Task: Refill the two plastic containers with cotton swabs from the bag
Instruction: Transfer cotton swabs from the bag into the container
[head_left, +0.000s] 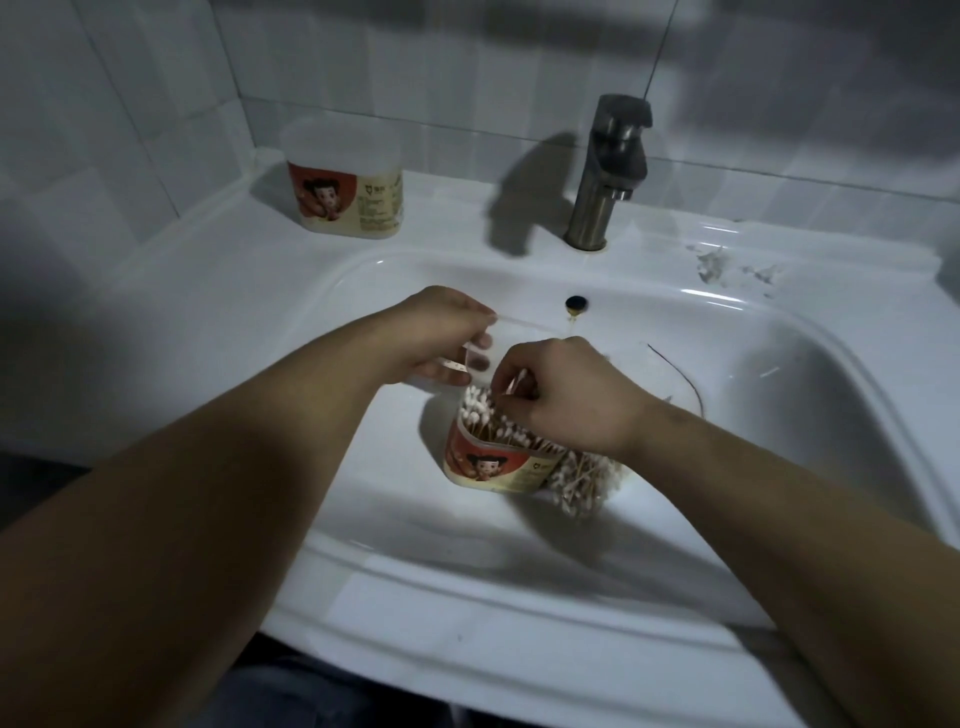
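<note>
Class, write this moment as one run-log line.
left hand: holds clear lid | right hand: pinches swabs over container in sink | bag: beside it | second container: on ledge

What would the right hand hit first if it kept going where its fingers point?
Probably the cotton swabs in the open container just under the right hand. Depth unclear; the left hand, holding a clear lid, is close beyond.

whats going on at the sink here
A person is refilling a red-labelled plastic container standing in the white sink basin. Their right hand pinches a few wooden-stemmed cotton swabs over its already packed top, while the left hand holds a clear plastic lid. The clear bag of swabs lies beside the container. A matching container stands on the back ledge.
</note>
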